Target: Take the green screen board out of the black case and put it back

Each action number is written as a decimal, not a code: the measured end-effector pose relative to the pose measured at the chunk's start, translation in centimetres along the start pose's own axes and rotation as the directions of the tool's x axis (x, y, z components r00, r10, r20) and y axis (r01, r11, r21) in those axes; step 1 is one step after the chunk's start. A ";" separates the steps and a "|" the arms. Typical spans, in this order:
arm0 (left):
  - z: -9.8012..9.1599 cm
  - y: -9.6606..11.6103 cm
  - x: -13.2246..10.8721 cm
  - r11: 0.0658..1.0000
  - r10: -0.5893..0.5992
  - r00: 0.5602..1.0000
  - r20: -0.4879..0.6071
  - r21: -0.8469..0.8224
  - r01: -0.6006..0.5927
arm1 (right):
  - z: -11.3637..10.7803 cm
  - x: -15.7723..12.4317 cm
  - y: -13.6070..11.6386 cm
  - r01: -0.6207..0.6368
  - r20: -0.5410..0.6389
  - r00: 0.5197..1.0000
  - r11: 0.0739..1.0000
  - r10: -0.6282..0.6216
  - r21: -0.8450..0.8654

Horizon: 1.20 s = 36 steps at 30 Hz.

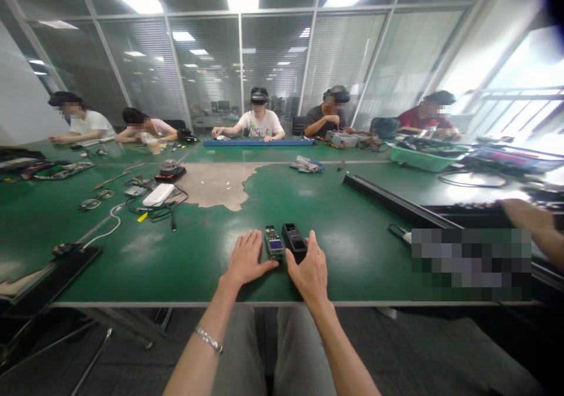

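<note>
A small green circuit board with a lit-looking display (275, 245) lies on the table in front of me. Beside it on the right is a narrow black plastic casing (294, 240) with cut-outs in its face. My left hand (247, 258) rests flat at the board's left, fingers stretched out, its thumb reaching to the board's near end. My right hand (309, 265) is spread around the near end of the casing, thumb on the left and fingers along the right side. Whether it presses on the casing I cannot tell.
Loose cables and a white box (159, 195) lie at the left. A long black bar (396, 201) runs along the right, near another person's blurred hand (526, 217). A green basket (429, 156) stands farther back. Several people sit across the green table (185, 267).
</note>
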<state>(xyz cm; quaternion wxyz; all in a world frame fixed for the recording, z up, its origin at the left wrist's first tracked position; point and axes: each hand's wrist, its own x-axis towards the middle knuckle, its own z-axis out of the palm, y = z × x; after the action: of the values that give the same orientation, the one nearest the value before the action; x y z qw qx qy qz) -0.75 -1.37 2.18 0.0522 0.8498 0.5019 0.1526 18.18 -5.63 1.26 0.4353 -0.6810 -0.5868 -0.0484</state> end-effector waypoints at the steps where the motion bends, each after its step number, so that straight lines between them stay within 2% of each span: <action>1: 0.0 0.0 0.0 1.000 0.001 1.000 0.001 0.001 -0.001 | 0.0 0.0 0.0 0.003 0.004 1.000 1.000 -0.003 -0.005; 8: 0.3 -0.2 0.1 1.000 -0.002 1.000 -0.003 -0.020 0.002 | 0.1 -0.1 0.0 0.001 0.021 1.000 1.000 -0.001 0.001; 11: 0.4 -0.3 0.1 0.999 0.002 1.000 -0.015 -0.032 -0.003 | 0.1 0.0 0.0 -0.045 0.023 0.999 0.999 0.045 0.007; 16: 0.3 -0.4 0.0 0.997 -0.006 1.000 -0.009 -0.081 0.005 | -1.0 1.3 -2.4 -0.139 -0.060 0.988 0.985 0.145 0.102; 20: 0.3 -0.4 0.0 0.988 -0.031 0.999 -0.038 -0.155 0.025 | -1.7 2.2 -5.8 -0.058 -0.060 0.996 0.987 0.067 0.150; 23: 0.4 -0.5 0.0 0.980 -0.039 0.997 -0.070 -0.195 0.025 | -1.1 1.9 -7.1 -0.035 -0.019 0.999 0.992 0.037 0.119; 28: 0.5 -0.5 -0.1 0.976 -0.027 0.996 -0.083 -0.219 0.008 | 0.1 0.9 -6.9 -0.016 0.004 1.000 0.999 0.016 0.050; 36: 0.7 -0.7 -0.1 0.985 -0.013 0.998 -0.055 -0.171 0.003 | 0.4 1.0 -7.6 0.013 0.087 0.996 0.999 -0.010 -0.040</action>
<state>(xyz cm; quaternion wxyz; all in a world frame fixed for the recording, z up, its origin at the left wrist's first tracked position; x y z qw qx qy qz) -1.16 -1.04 1.35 0.1115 0.8355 0.4916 0.2187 11.90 -5.11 5.65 0.3952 -0.6878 -0.6080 -0.0331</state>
